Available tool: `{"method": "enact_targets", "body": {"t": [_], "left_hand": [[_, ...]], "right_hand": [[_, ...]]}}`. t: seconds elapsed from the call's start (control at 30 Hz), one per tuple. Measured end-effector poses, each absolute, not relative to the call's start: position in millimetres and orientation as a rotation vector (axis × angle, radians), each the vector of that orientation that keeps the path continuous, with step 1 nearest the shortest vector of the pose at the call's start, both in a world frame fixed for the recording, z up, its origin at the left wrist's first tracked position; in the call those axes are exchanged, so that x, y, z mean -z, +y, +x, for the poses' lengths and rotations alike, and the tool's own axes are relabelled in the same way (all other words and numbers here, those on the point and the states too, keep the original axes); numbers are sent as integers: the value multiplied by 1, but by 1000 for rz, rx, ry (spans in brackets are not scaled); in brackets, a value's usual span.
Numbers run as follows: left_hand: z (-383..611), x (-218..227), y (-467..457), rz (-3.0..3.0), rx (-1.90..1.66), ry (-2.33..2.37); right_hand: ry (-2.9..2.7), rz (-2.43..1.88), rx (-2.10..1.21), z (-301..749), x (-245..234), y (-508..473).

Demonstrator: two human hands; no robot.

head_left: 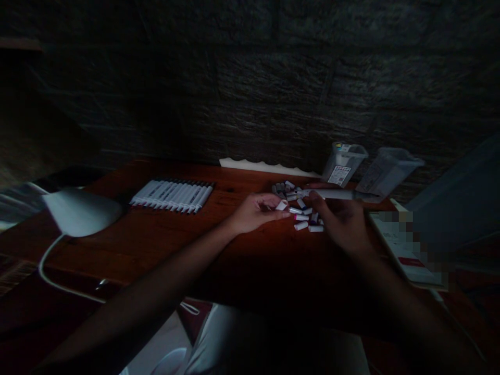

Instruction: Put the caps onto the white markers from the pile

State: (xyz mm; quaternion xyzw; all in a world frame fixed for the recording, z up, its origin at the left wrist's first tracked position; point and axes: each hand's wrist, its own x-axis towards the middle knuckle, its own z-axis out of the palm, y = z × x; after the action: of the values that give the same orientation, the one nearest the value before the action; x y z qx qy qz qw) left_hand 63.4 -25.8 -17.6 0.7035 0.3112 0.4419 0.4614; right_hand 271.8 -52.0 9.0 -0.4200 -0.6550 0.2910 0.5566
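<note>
Over the wooden desk, my left hand (253, 212) pinches a small white marker cap (282, 205) between thumb and fingers. My right hand (346, 221) grips a white marker (332, 194), which lies roughly level, its tip end pointing left toward the cap. Cap and marker are apart. Below and between both hands lies a loose pile of marker caps (301, 225), white with coloured ends; my right fingers hide part of it. To the left, a neat row of white markers (172, 196) lies side by side on the desk.
Two clear plastic containers (342, 164) stand at the back right. A white wavy-edged strip (269, 167) runs along the wall. A white lamp (80, 211) with a cord is at the left. A flat board or book (410, 260) lies at the right edge. The room is dim.
</note>
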Motion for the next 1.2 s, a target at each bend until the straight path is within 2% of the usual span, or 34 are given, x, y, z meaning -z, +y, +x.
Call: {"method": "enact_targets", "body": {"t": [0.9, 1.2], "left_hand": [[57, 9, -21, 1802, -1098, 954], [63, 15, -27, 1972, -1063, 900]], "right_hand": [[-1485, -1041, -902, 277, -12, -42], [-1468, -1007, -745, 286, -18, -44]]}}
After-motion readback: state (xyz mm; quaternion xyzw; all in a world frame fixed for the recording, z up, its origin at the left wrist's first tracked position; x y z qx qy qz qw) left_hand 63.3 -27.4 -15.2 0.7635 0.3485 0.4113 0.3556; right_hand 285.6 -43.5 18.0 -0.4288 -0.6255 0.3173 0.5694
